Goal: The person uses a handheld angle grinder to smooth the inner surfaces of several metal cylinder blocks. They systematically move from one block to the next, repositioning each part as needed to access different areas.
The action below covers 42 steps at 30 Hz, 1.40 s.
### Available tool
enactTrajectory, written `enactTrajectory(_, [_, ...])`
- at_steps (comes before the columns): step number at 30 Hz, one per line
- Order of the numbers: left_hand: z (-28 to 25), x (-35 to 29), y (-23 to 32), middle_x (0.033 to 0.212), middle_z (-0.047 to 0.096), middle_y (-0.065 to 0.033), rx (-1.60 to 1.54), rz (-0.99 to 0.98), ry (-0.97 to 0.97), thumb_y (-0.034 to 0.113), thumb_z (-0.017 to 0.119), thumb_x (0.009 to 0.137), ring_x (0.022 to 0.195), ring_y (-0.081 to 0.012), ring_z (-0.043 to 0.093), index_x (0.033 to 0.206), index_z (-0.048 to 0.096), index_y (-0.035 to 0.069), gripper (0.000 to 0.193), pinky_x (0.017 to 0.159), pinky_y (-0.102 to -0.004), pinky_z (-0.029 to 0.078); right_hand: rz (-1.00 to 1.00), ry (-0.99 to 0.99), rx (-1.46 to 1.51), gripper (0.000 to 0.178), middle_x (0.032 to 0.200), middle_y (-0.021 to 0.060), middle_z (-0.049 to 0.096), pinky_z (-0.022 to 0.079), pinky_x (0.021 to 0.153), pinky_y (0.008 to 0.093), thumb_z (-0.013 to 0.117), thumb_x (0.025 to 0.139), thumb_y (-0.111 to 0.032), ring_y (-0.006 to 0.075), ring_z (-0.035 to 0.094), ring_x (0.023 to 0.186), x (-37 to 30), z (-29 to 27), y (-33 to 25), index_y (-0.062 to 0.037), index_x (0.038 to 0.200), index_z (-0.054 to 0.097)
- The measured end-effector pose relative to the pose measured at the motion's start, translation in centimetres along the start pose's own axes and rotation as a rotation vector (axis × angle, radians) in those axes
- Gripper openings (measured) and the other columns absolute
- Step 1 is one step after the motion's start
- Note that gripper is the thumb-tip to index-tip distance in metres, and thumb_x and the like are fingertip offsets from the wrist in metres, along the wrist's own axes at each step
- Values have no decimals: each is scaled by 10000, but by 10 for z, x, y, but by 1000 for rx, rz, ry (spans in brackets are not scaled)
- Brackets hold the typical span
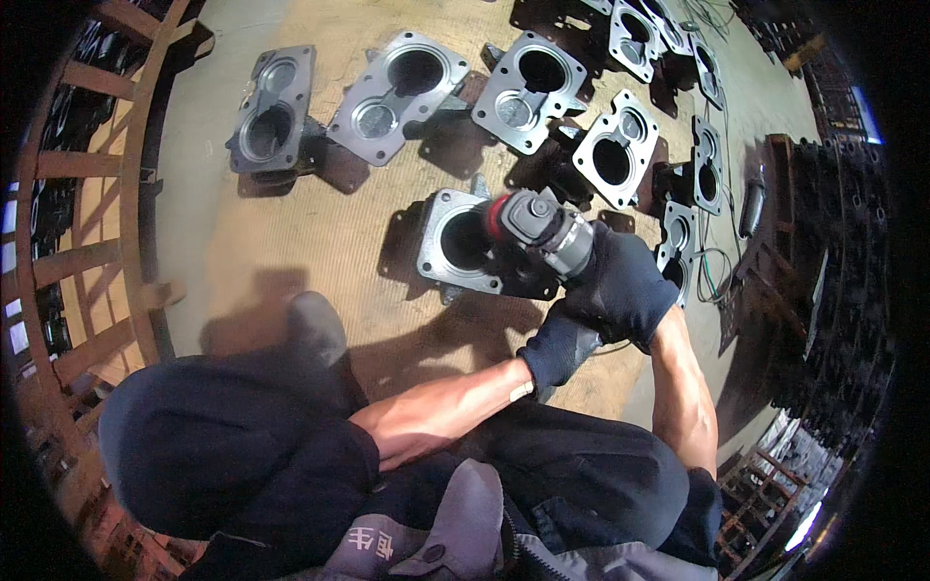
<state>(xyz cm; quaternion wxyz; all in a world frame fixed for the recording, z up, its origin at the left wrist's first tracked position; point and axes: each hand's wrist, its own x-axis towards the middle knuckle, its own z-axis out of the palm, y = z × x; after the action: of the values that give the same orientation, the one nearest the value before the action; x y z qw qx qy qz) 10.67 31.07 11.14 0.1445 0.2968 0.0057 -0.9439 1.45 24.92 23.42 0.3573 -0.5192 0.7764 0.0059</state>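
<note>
Both my hands wear dark work gloves and are closed on an angle grinder (560,240). My right hand (625,281) wraps round its body just behind the metal gear head. Lower down and nearer to me, my left hand (564,344) grips the rear of the body. The grinder's head, with a red edge at its disc side, is over the right part of a grey metal casting (441,225). This casting has a flat flange with a large round bore and bolt holes. The grinder hides much of it, so I cannot tell whether the disc touches the metal.
Several similar castings stand beyond, including one at the left (281,76), a middle one (375,92) and one at the right (620,131). They rest on a tan ribbed board (262,232). Rusty metal racks (82,165) line the left. Cables (717,276) and dark stacked parts lie right.
</note>
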Motion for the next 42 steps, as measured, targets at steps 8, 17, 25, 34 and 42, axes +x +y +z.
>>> enactTrajectory(8, [-26, 10, 16, 1443, 420, -74, -311, -8, -138, 151, 448, 1033, 1304, -154, 418, 1443, 341, 33, 440, 1113, -274, 333, -120, 40, -51, 481, 886, 274, 676, 531, 793, 463, 784, 679, -378, 441, 656, 893, 33, 10, -17, -19, 955, 621])
enactTrajectory(17, [8, -14, -6, 1221, 628, -116, 524, 94, -171, 100, 658, 916, 1164, -148, 557, 1215, 593, -19, 328, 1008, -310, 466, 52, 42, -35, 515, 883, 247, 695, 551, 797, 441, 804, 619, -279, 417, 680, 895, -12, -5, 3, -15, 1024, 625])
enactTrajectory(25, [-22, -3, 32, 1441, 419, -104, -350, -94, -10, 173, 386, 1054, 1341, -169, 383, 1432, 346, 13, 413, 1149, -281, 305, -170, 7, -71, 484, 870, 265, 682, 540, 806, 463, 781, 666, -337, 432, 667, 871, 38, 9, -29, -25, 1003, 626])
enactTrajectory(34, [-13, 1, 12, 1455, 385, -98, -87, 27, -88, 158, 399, 1055, 1325, -180, 398, 1467, 291, 4, 454, 1149, -279, 291, -34, -12, -91, 504, 879, 278, 678, 537, 798, 462, 789, 681, -372, 445, 661, 882, 16, -6, -34, -12, 994, 626])
enactTrajectory(42, [-48, 35, 0, 1467, 355, -110, -640, -110, -448, 215, 398, 1061, 1343, -198, 390, 1491, 245, 23, 495, 1167, -275, 272, -171, 17, -139, 448, 858, 274, 673, 531, 784, 473, 762, 690, -306, 443, 659, 881, 38, 2, -36, -13, 994, 613])
